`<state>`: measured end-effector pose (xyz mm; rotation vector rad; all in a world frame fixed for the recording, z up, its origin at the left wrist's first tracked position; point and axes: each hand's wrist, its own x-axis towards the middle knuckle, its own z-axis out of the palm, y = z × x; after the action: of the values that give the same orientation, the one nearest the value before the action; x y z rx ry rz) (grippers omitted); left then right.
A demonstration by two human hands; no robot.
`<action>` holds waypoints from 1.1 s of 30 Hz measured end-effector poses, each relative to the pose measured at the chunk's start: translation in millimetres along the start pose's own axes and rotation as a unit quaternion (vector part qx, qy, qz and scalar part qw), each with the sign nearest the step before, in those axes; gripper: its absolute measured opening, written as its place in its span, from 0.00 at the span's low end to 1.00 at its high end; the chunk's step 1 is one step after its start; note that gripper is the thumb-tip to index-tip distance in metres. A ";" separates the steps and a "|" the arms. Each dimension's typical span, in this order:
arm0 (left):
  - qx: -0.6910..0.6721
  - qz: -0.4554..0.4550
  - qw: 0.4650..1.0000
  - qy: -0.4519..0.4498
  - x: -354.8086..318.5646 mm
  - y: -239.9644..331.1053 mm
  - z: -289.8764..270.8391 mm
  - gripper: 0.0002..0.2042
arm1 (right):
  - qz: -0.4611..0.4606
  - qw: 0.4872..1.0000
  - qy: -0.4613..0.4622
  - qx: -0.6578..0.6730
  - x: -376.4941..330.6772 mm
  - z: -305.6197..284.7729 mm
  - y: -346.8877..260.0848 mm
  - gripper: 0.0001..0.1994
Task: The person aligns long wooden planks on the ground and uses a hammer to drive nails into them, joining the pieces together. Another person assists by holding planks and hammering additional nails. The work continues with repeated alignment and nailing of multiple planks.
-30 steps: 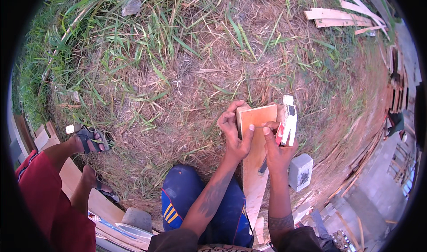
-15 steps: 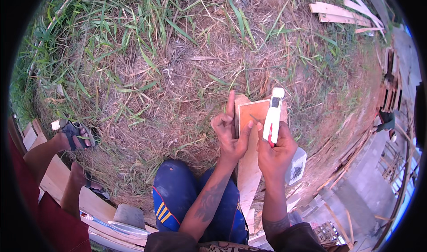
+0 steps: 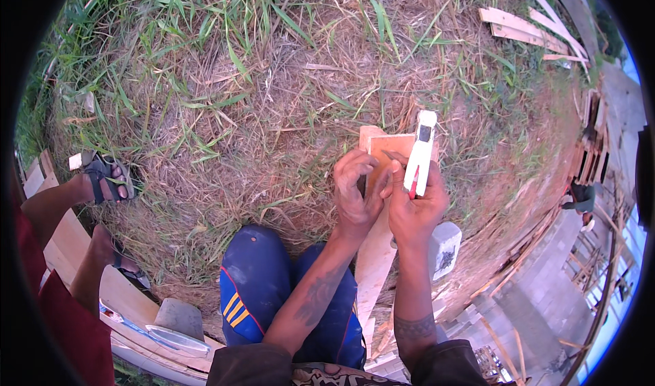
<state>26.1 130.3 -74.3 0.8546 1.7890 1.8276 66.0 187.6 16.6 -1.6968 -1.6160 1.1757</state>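
Two hands meet at the plank's (image 3: 382,202) top edge: right hand (image 3: 416,212) grips a white tool (image 3: 419,155), left hand (image 3: 356,191) pinches the plank.

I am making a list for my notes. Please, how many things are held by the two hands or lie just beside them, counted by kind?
Wooden plank: 1
Small orange-brown wooden board: 1
White marker-like tool: 1
Pale container with dark contents: 1
Total: 4
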 end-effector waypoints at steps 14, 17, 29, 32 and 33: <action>0.127 -0.007 0.991 0.045 34.6 25.9 -4.1 0.21 | -0.066 0.991 -0.005 -0.115 9.1 -4.1 -8.5 0.07; 0.130 0.011 0.990 0.054 37.4 23.3 -2.7 0.19 | -0.052 0.992 -0.004 -0.115 8.3 -8.3 -7.0 0.11; 0.148 0.026 0.986 0.072 33.9 17.0 4.2 0.15 | 0.142 0.988 0.018 0.060 -43.9 -40.4 -21.7 0.16; 0.147 0.027 0.986 0.073 33.4 16.2 5.8 0.13 | 0.135 0.990 -0.010 -0.032 -60.3 -48.9 -23.5 0.16; 0.148 0.029 0.986 0.075 34.0 16.2 5.7 0.12 | 0.096 0.992 -0.024 -0.083 -65.6 -52.3 -21.3 0.16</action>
<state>7.6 156.9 -54.2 0.9041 2.1919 1.7256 104.9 137.6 75.7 -1.9801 -1.6485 1.2084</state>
